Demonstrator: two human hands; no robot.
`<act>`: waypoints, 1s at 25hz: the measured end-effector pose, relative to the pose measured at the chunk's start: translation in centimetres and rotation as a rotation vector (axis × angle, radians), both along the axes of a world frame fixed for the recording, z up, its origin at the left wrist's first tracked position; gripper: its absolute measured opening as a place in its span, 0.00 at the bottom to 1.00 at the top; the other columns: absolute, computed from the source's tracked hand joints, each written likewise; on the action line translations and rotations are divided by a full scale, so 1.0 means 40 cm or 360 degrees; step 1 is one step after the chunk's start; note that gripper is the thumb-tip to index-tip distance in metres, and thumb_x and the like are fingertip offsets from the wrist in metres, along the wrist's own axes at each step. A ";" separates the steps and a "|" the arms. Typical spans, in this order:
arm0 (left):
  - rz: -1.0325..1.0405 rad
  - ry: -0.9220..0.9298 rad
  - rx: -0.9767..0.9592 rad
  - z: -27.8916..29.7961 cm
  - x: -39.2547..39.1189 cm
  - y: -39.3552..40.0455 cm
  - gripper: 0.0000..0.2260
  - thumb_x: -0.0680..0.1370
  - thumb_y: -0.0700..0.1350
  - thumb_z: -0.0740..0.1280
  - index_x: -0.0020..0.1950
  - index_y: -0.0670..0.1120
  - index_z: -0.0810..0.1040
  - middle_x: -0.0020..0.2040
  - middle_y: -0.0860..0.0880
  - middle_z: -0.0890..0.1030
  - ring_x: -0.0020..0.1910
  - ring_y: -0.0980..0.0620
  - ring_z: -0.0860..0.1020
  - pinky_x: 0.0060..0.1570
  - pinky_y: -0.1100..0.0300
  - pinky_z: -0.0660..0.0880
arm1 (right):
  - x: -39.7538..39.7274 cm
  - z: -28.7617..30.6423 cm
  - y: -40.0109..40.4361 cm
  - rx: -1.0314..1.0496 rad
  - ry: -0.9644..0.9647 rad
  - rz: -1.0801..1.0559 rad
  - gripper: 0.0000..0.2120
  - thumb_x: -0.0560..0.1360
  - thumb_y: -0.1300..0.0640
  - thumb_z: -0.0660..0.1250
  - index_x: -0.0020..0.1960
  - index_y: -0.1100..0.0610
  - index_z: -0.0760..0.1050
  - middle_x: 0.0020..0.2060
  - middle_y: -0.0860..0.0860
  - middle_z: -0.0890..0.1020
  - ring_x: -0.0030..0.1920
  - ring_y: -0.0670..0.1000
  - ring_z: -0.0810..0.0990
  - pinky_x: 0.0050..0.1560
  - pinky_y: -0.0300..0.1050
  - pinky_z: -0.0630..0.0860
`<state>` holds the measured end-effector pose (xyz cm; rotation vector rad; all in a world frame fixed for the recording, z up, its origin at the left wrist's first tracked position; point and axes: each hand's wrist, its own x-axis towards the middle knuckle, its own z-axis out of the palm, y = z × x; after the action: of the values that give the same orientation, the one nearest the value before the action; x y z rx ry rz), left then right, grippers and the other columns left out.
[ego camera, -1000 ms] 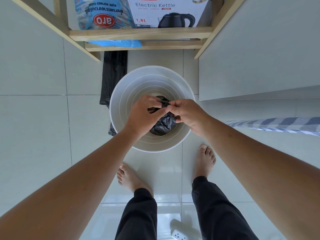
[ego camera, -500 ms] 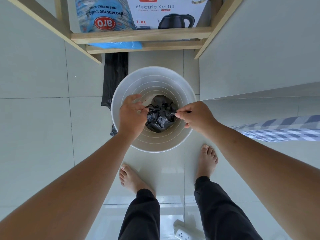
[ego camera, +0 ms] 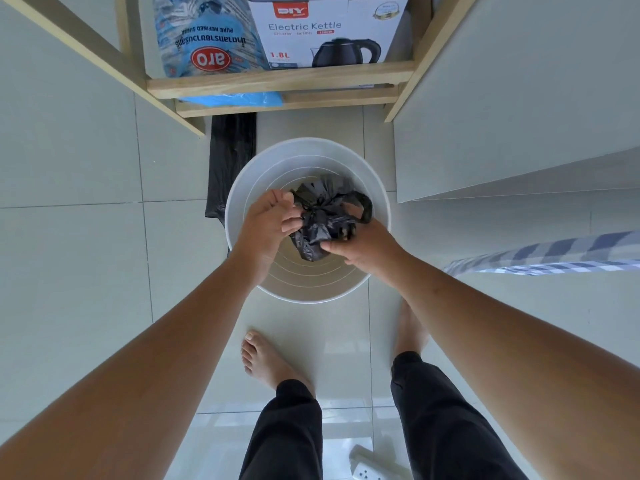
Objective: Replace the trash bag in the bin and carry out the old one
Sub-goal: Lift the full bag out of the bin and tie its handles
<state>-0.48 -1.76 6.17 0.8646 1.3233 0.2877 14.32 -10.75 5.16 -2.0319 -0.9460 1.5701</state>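
Over the white bin [ego camera: 308,292], both hands pinch the old black trash bag [ego camera: 320,225]: the right hand [ego camera: 363,245] grasps a handle loop, the left hand [ego camera: 268,225] clasps the knot, likely cinching it to prevent spills. By the bin's far-left rim a flat black bag [ego camera: 230,161] lies ready on the floor.

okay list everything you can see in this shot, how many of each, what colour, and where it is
Bin: one, white, round, on the floor below the shelf.
Old trash bag: one, black, bunched, inside the bin.
Flat black bag: one, on the floor left of the bin.
Wooden shelf: one, light wood, top.
Sugar bag: one, blue, on the shelf, left.
Electric kettle box: one, white, on the shelf, right.
Checked cloth: one, blue and white, right edge.
Power strip: one, white, floor, bottom.
Left hand: gripping the bag.
Right hand: gripping the bag.
Bare feet: two.
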 end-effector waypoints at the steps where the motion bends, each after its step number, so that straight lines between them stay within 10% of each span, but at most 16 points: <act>1: -0.0002 -0.0049 0.0026 0.015 0.004 0.003 0.11 0.83 0.45 0.59 0.40 0.48 0.69 0.39 0.43 0.73 0.40 0.47 0.72 0.39 0.62 0.73 | 0.002 0.019 0.004 0.0028 -0.0118 0.0021 0.20 0.73 0.53 0.73 0.63 0.56 0.76 0.53 0.56 0.84 0.47 0.54 0.81 0.53 0.52 0.79; 5: -0.0255 -0.0033 0.0244 0.111 0.018 0.034 0.04 0.80 0.51 0.64 0.50 0.53 0.71 0.42 0.50 0.78 0.40 0.54 0.77 0.43 0.60 0.74 | 0.043 0.122 0.030 -0.0049 -0.0027 -0.0212 0.15 0.75 0.52 0.71 0.53 0.64 0.80 0.36 0.58 0.83 0.32 0.52 0.82 0.36 0.47 0.83; 8: -0.0579 -0.0098 0.0323 0.210 0.042 0.063 0.19 0.73 0.39 0.74 0.63 0.44 0.74 0.54 0.43 0.83 0.50 0.52 0.82 0.49 0.62 0.79 | 0.099 0.261 0.036 -0.0004 0.0084 -0.0226 0.12 0.74 0.53 0.72 0.50 0.62 0.79 0.26 0.50 0.79 0.24 0.45 0.78 0.29 0.40 0.78; 15: -0.1058 -0.0319 0.0349 0.414 0.152 0.030 0.14 0.69 0.30 0.74 0.53 0.39 0.82 0.47 0.45 0.85 0.44 0.55 0.82 0.47 0.62 0.80 | 0.199 0.515 -0.139 0.0061 0.0181 -0.0367 0.14 0.71 0.53 0.75 0.47 0.63 0.82 0.32 0.66 0.81 0.27 0.53 0.78 0.34 0.44 0.80; 25: -0.1198 -0.0047 0.0381 0.239 0.288 -0.277 0.13 0.70 0.32 0.74 0.43 0.50 0.82 0.41 0.52 0.84 0.35 0.54 0.82 0.35 0.59 0.78 | 0.260 0.307 -0.467 -0.0174 -0.0111 -0.0615 0.11 0.74 0.54 0.72 0.51 0.61 0.82 0.34 0.57 0.85 0.33 0.52 0.85 0.43 0.47 0.84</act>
<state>11.04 -12.84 15.73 1.4843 0.8629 -0.1383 24.74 -29.42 17.45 -2.1948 -0.4580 1.3720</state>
